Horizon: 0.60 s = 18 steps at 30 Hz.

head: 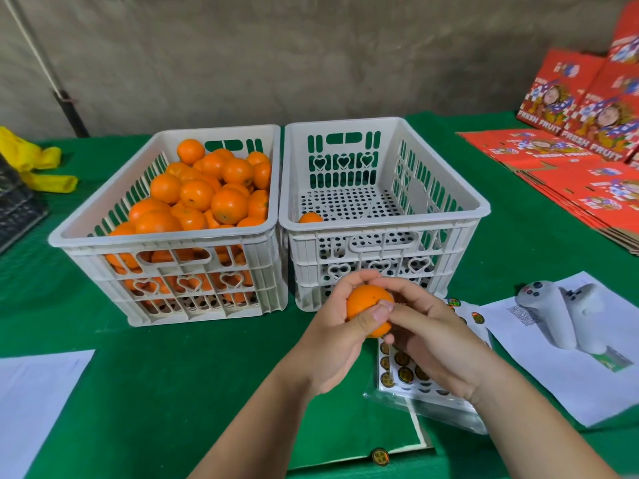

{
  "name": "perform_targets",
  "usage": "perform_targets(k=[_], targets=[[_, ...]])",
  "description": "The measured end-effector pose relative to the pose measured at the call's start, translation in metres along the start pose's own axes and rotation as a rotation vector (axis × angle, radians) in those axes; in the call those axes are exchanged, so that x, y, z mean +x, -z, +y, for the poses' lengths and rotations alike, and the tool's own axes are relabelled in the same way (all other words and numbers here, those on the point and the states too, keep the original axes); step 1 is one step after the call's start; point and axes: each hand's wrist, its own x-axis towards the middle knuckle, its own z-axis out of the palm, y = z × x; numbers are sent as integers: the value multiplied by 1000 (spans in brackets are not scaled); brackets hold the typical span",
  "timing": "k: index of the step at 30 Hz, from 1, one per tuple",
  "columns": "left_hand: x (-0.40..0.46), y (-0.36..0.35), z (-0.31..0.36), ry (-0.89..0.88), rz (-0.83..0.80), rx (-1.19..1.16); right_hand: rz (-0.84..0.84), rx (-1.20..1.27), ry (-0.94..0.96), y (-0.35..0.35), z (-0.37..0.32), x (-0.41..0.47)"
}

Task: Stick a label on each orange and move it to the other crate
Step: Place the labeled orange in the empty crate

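My left hand (337, 337) grips an orange (366, 303) in front of the right crate, thumb across its front. My right hand (427, 335) meets the orange from the right, fingers pressing on its side; any label under them is hidden. The left white crate (86, 233) is piled with oranges (207, 191). The right white crate (480, 209) holds one orange (310, 217) at its near left corner. A sheet of round dark labels (403, 373) lies under my right hand.
A loose label (380, 456) sits on the green cloth near the front edge. White papers (31, 402) lie at the left and right, with two grey controllers (560, 312) on the right paper. Red fruit boxes (584, 108) stand at the back right, yellow bags (38, 167) at the back left.
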Motion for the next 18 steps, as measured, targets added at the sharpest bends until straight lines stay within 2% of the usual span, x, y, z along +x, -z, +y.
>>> perform_targets(k=[8, 10, 12, 15, 17, 18], targets=[[-1, -6, 69, -348, 70, 178, -197, -262, 291, -31, -58, 13], [4, -4, 93, -417, 85, 153, -293, -312, 346, -37, -80, 24], [15, 1, 115, -405, 128, 77, -341, -469, 423, -45, -101, 37], [33, 10, 145, -290, 162, 147, -138, -802, 660, -56, -118, 68], [43, 21, 161, -264, 159, 412, -32, -832, 673, -59, -123, 91], [47, 30, 169, -300, 207, 593, 22, -875, 653, -58, -124, 101]])
